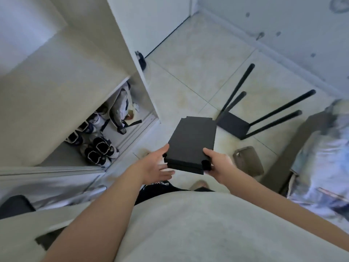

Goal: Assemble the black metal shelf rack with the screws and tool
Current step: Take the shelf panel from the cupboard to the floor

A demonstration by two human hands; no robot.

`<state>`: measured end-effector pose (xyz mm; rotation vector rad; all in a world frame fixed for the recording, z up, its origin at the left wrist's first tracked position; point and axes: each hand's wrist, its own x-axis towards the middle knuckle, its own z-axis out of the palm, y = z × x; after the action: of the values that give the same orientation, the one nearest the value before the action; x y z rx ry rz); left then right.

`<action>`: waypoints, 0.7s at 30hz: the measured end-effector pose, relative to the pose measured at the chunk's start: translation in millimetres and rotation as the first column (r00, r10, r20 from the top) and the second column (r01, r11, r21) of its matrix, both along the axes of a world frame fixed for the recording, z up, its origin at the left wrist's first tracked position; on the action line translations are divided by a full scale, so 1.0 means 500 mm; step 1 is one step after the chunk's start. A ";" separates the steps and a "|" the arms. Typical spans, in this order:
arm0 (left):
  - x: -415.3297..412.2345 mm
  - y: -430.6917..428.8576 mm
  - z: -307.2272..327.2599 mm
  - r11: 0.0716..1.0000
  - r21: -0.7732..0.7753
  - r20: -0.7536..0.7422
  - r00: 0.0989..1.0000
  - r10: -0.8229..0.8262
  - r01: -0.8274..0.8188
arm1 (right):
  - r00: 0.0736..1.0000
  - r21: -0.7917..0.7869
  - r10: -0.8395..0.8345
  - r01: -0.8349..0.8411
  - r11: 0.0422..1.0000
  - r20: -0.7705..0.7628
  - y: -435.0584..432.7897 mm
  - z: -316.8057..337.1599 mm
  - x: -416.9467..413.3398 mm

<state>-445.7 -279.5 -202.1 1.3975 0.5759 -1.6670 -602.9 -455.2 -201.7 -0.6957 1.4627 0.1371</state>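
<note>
Fingers of right hand gripping shelf panel, left hand touching

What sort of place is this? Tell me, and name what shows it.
Probably a home entryway or hallway: a white cabinet holds sneakers in its bottom compartment and stands on a pale tiled floor.

The right hand's fingers are hidden beneath the black shelf panels; only its thumb shows on top. At the right, a pale blue bundle is blurred and cut off by the edge. Shoes sit partly hidden inside the cabinet.
</note>
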 end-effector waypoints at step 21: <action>-0.189 -0.497 -0.087 0.632 0.142 0.177 0.609 -0.773 0.762 | 0.692 0.079 -0.713 0.722 0.687 -0.116 -0.106 -0.100 -0.302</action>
<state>-540.1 -527.8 -245.8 2.0167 -0.1865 -2.1009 -754.1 -508.3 -251.9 0.0302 1.6901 -0.3682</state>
